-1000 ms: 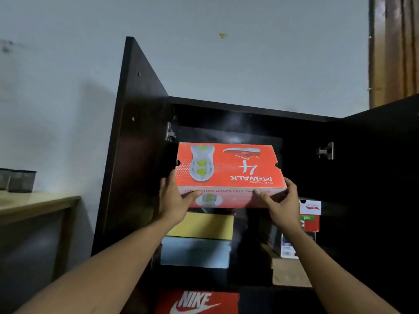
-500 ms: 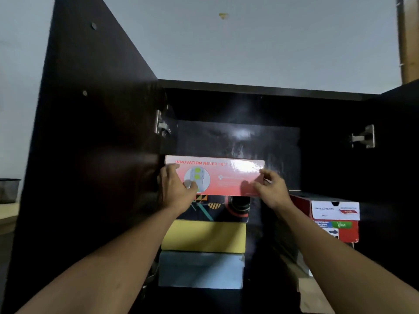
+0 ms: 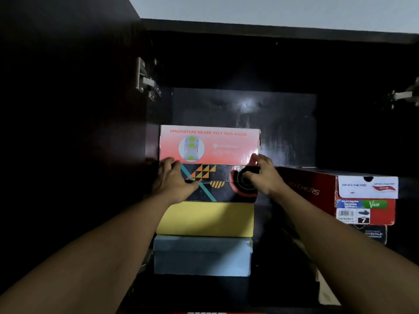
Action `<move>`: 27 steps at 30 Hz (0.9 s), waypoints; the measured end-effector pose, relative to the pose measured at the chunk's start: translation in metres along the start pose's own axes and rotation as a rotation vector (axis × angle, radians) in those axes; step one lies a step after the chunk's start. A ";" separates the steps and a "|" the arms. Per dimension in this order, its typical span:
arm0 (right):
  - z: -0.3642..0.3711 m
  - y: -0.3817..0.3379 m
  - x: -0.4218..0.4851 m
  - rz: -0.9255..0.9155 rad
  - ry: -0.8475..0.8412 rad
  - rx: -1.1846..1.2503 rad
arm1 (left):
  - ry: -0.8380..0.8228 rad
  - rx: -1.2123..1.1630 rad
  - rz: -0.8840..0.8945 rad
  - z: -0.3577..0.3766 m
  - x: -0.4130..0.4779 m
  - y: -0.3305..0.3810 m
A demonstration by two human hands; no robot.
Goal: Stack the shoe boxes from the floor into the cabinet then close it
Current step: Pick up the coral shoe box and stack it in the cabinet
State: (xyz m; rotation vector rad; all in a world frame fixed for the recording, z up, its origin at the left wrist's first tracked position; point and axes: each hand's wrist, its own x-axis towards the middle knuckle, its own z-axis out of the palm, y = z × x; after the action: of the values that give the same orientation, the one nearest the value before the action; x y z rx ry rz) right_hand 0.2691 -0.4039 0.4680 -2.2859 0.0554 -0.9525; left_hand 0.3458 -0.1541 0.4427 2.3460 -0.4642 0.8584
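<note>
At the centre of the frame, the pink-orange shoe box (image 3: 209, 145) carries "INNOVATION NEVER FELT THIS GOOD." along its top edge; the smaller print under it is too blurred to read. At right, the red box (image 3: 317, 189) shows "SKECHERS" on its side and on its white end label (image 3: 367, 186). Below, a green patch reads "Vegan", and the size sticker (image 3: 353, 215) shows "7". The dark box (image 3: 374, 234) beneath reads "WALK".

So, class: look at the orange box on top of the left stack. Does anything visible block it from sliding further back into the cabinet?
Nothing visible does. The orange box already sits on the patterned black box, with dark open space behind it up to the cabinet back panel. The left hand and right hand are at its lower front corners.
</note>
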 end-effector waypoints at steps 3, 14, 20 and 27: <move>0.006 0.010 0.007 0.001 -0.027 -0.055 | 0.061 0.116 0.013 0.005 0.003 0.001; -0.008 0.002 -0.003 0.043 -0.106 0.011 | -0.028 0.058 0.002 -0.022 -0.004 0.011; -0.048 -0.022 -0.076 0.135 -0.059 0.014 | -0.063 -0.062 0.095 -0.058 -0.057 0.032; -0.132 -0.030 -0.193 0.265 -0.015 -0.039 | -0.240 -0.143 0.227 -0.076 -0.147 0.107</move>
State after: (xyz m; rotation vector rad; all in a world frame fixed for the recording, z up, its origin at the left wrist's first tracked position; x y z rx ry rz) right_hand 0.0357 -0.4001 0.4349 -2.2505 0.3642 -0.8013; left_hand 0.1497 -0.1702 0.4339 2.3017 -0.8759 0.6208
